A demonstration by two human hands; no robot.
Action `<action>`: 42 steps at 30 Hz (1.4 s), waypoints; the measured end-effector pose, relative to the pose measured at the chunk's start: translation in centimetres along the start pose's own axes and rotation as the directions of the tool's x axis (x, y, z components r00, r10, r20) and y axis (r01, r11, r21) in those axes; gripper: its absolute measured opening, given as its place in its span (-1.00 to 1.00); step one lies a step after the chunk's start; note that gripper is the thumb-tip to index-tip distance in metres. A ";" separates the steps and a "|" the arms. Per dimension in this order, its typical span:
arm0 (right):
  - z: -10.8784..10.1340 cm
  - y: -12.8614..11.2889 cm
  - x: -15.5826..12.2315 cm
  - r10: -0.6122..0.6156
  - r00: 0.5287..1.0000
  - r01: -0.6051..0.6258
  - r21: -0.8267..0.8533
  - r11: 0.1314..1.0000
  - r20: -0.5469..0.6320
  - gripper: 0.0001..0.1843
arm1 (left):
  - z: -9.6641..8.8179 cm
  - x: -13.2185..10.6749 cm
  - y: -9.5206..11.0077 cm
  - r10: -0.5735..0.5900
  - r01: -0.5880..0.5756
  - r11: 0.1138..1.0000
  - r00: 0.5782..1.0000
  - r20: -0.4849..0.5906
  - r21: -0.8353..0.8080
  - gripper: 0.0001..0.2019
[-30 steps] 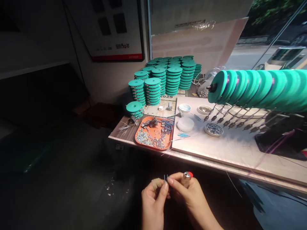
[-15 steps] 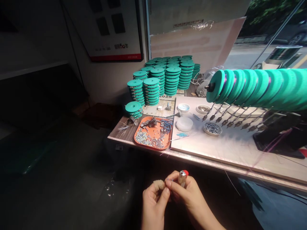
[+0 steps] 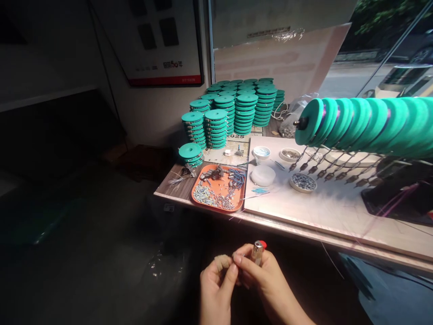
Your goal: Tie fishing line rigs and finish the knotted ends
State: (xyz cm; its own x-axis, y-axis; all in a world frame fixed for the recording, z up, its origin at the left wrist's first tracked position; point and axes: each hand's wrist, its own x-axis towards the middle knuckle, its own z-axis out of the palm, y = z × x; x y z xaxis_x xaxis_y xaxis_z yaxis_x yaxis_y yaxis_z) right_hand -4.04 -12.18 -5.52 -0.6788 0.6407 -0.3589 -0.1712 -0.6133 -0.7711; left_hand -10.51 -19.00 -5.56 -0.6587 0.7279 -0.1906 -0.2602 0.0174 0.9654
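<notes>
Below the table's front edge, my two hands meet low in the view. My left hand (image 3: 216, 289) is closed in a pinch, its forefinger wrapped in a tan finger cot (image 3: 221, 260); what it pinches is too small to make out. My right hand (image 3: 265, 280) is closed around a lighter (image 3: 258, 251) with a red top and silver collar, and its thumb and forefinger touch the left fingertips. A thin purple line (image 3: 368, 223) runs from the hands' side up toward the green spools (image 3: 365, 124) on a horizontal rod at the right.
A wooden table (image 3: 304, 216) holds an orange tray (image 3: 218, 189) of small metal parts, several stacks of green spools (image 3: 233, 108), small round dishes (image 3: 302, 182) and a white lid (image 3: 263, 175). Weighted hooks hang under the rod. To the left the floor is dark.
The thin blue piece that stood up between my fingertips a second ago is no longer visible. My hands stay pinched together and have barely shifted.
</notes>
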 end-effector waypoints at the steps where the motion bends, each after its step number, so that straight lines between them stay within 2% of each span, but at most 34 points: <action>1: 0.1 0.2 0.1 0.004 1.000 -0.004 -0.002 1.000 0.005 -0.72 | -0.2 0.0 0.0 0.004 -0.004 1.000 1.000 -0.003 0.007 -0.75; 5: 0.4 0.7 0.4 0.031 0.999 -0.029 -0.049 0.998 0.039 -0.71 | -1.6 -0.1 0.1 0.001 0.000 1.000 0.999 -0.043 0.023 -0.75; 10: 1.1 1.1 1.2 0.089 0.986 -0.066 -0.163 0.984 0.140 -0.67 | -4.5 -0.6 0.0 -0.049 0.048 0.999 0.983 -0.175 -0.011 -0.76; 13: 1.8 2.1 2.2 0.196 0.953 -0.140 -0.240 0.961 0.229 -0.58 | -6.2 -1.0 0.3 -0.093 0.080 0.995 0.969 -0.230 -0.066 -0.76; 16: 2.9 3.4 2.9 0.308 0.928 -0.218 -0.363 0.906 0.211 -0.43 | -7.6 -1.5 0.6 -0.099 0.081 0.994 0.956 -0.275 -0.078 -0.75; 21: 4.6 4.4 3.1 0.292 0.923 -0.128 -0.513 0.849 0.251 -0.42 | -9.3 -2.0 0.6 -0.061 0.062 0.998 0.938 -0.342 -0.009 -0.76; 27: 5.2 5.4 3.4 0.249 0.931 -0.091 -0.493 0.865 0.266 -0.43 | -9.8 -2.2 0.8 -0.045 0.059 0.998 0.922 -0.385 0.024 -0.77; 37: 5.2 5.2 3.1 0.243 0.938 -0.082 -0.519 0.851 0.249 -0.43 | -9.5 -2.2 1.3 -0.049 0.067 0.997 0.922 -0.385 0.033 -0.75; 42: 5.1 5.9 3.3 0.247 0.939 -0.090 -0.518 0.851 0.242 -0.44 | -9.7 -2.3 1.3 -0.054 0.071 0.997 0.923 -0.380 0.030 -0.76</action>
State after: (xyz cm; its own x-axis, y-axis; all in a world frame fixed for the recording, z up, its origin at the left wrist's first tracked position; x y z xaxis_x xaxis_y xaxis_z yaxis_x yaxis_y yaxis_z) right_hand -10.93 -16.11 -8.57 -0.8518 0.3384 -0.4000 0.2855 -0.3403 -0.8959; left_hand -16.16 -27.30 -5.58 -0.8625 0.4105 -0.2960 -0.2851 0.0890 0.9543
